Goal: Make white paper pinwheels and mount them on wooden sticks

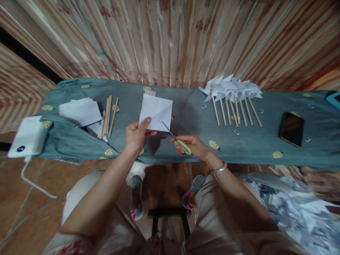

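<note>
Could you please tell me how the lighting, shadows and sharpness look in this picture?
Head view: dim light overall, with soft shadows on the cloth near the paper; head view: a small bright glint on the bracelet; head view: wide-angle stretch, the curtain pleats fanning outward; head view: slight softness throughout, the bag at lower right looking smeared.

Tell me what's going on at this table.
A person's left hand holds a flat, creased white square paper sheet by its lower left corner. The right hand grips metal scissors with pale green handles, blades at the sheet's lower right; whether they are cutting is unclear. White paper pinwheels on wooden sticks lie to the right, more white paper and loose pale wooden sticks to the left.
</note>
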A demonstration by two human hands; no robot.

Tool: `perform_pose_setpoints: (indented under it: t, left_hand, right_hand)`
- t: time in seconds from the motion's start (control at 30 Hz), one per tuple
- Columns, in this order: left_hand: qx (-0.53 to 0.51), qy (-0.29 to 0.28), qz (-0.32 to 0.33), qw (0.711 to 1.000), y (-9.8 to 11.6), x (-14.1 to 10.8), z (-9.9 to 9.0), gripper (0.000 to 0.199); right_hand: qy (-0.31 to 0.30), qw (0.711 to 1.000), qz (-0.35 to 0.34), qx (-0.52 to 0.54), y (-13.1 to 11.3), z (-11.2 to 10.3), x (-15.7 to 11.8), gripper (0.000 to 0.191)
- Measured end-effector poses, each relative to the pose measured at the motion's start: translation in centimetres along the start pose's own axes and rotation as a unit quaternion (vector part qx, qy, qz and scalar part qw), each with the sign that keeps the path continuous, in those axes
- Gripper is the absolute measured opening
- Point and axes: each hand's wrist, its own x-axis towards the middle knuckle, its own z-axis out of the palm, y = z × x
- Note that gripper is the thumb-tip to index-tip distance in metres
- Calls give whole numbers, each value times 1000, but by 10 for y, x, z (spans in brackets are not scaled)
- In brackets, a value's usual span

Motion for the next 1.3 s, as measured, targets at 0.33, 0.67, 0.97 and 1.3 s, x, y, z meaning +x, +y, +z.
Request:
perform_pose_setpoints:
  t: [0.33,0.67,0.97,1.3]
  left_hand:
    - [7,-10,-3,1000,-1,-2,1,49]
    - [1,-19,-12,1000,-4,-3,2,51]
    - [-1,-22,-19,1000,-2,-5,2,50]
    - [-4,-22,-23,999,-6,-4,2,49]
  right_hand:
    - [-5,1000,-7,-13,3,-2,2,45]
    - [2,1000,-13,-18,4,-1,1,45]
    - [6,1000,-7,-17,2,-1,2,44]
    - [24,1000,2,-13,0,2,1,46]
